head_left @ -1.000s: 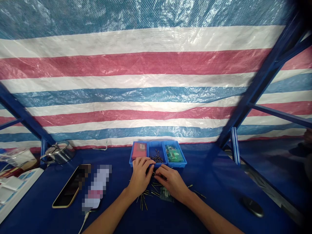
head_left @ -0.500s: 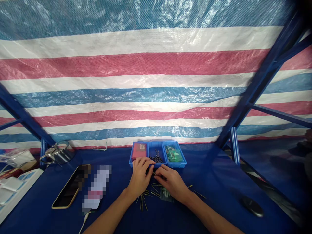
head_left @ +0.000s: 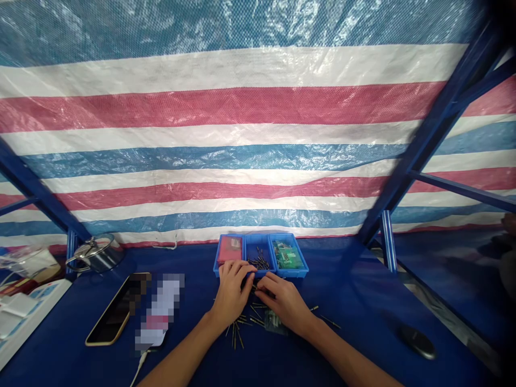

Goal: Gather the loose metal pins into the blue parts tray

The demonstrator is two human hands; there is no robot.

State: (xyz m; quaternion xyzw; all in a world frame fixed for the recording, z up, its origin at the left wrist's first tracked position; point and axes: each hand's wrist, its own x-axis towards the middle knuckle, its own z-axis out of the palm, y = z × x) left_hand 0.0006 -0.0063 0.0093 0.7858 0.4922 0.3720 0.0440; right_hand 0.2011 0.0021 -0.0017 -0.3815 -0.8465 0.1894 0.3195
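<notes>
Unmoved: left hand [head_left: 231, 293], right hand [head_left: 284, 301] | tray [head_left: 301, 271]: red block [head_left: 230, 248], pins [head_left: 260, 262], green parts [head_left: 286, 255]

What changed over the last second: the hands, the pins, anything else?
Nothing visibly changed. The left hand and right hand stay with fingertips together over the loose pins in front of the blue tray. Whether either grips a pin cannot be told. The phone lies as before.

Thin dark pins [head_left: 237, 333], lying flat, scattered at all angles, on blue cloth [head_left: 363, 301], just before the tray [head_left: 300, 272]
</notes>
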